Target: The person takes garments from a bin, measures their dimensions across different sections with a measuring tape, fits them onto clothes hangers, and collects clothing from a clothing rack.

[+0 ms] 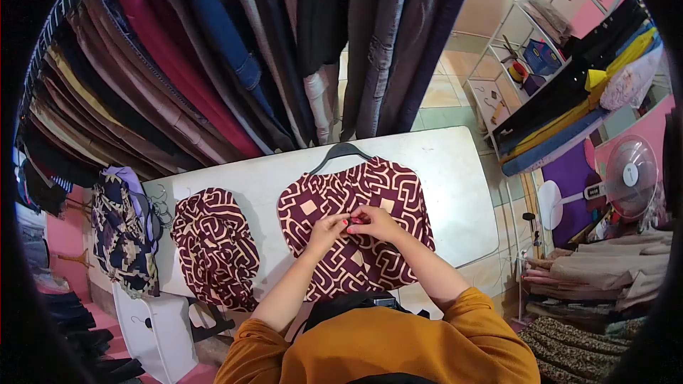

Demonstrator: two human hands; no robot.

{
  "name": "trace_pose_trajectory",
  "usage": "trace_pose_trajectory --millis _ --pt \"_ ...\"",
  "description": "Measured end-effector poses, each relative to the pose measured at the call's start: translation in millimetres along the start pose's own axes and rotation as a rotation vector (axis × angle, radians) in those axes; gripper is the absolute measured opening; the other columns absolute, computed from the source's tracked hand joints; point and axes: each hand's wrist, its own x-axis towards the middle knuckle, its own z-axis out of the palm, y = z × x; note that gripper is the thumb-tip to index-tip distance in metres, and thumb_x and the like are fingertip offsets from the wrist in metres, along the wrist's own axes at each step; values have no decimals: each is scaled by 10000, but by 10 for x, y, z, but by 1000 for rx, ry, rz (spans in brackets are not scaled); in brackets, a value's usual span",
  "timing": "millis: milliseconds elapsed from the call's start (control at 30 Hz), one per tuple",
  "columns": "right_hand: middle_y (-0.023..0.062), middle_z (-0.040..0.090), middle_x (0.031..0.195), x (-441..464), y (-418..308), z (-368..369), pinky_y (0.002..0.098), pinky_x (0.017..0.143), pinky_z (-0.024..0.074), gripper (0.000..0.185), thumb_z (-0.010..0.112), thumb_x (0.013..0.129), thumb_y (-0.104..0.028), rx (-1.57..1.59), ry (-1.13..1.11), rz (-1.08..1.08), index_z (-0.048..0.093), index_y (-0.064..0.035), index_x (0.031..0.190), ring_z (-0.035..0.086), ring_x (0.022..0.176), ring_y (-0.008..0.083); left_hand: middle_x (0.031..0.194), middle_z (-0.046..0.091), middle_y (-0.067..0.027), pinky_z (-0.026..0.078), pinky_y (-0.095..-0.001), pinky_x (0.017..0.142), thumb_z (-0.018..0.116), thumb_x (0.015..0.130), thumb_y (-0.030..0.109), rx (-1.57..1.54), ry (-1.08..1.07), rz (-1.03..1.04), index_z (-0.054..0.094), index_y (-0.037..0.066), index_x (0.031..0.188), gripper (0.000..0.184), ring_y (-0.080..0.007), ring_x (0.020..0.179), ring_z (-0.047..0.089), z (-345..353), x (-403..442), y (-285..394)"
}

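A maroon shirt (402,267) with a cream geometric pattern lies on the white table, with a black hanger (340,151) in its neck. My left hand (329,232) and my right hand (377,225) meet over the middle of its front. The fingers of both are closed in a pinch, the tips almost touching, on the front of the shirt. Whatever small part of it lies between the fingertips is too small to make out. To the left, a bunched piece of cloth (217,245) in the same pattern rests on the table.
Trousers (249,64) hang in a dense row behind the white table (455,192). Dark patterned and lilac clothes (122,231) hang at its left end beside wire hangers (159,203). A white plastic chair (153,334) is at lower left. On the right are a shelf rack (498,50) and a fan (629,173).
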Motion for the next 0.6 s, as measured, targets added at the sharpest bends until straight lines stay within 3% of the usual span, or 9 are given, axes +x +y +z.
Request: trace_pose_trajectory --millis 100,167,233,300,367,400,467,600 --pt "52 644 882 192 -45 3 261 758 473 385 788 750 -247 -50 21 -11 642 -7 1014 587 829 114 894 656 -49 527 -223 664 601 903 69 -151 65 -36 632 -16 979 118 -101 756 626 -185 169 16" --pt "53 653 886 262 -93 -69 257 761 475 385 800 732 -243 -74 50 -10 650 -16 1004 591 837 108 809 655 -36 507 -216 613 621 879 51 72 67 39 641 7 924 66 -101 707 622 -274 306 66" --pt "92 669 833 370 -62 -264 298 717 506 396 811 662 -271 -194 263 -17 666 -20 932 642 783 173 733 658 -52 491 -240 577 635 852 41 333 290 186 650 25 876 33 -106 653 617 -414 464 171" --pt "109 658 805 496 69 -582 324 720 509 345 782 624 -202 -348 590 -38 659 -11 884 640 747 223 721 658 -140 489 -320 583 650 799 36 536 536 377 635 5 849 61 -237 623 638 -740 697 117" --pt "131 650 850 566 171 -873 324 744 504 394 786 651 -213 -418 780 96 645 2 949 636 781 227 725 648 -107 491 -312 574 629 812 11 639 645 301 625 5 819 10 -194 604 621 -955 788 230" --pt "139 649 862 590 217 -978 328 749 504 393 784 653 -210 -486 821 100 644 9 948 637 792 236 725 648 -107 491 -312 574 629 812 11 636 642 300 625 5 819 10 -194 604 621 -968 809 245" --pt "148 648 875 628 334 -1087 333 754 504 392 783 656 -206 -553 864 111 642 16 946 638 803 244 731 639 -146 496 -356 621 648 780 17 892 724 426 624 0 799 35 -273 655 623 -986 838 268" --pt "160 634 889 640 342 -1077 351 765 499 395 777 650 -195 -455 877 180 639 22 950 627 813 272 733 631 -159 496 -381 662 652 762 18 869 732 410 622 1 807 57 -320 705 616 -948 820 290"
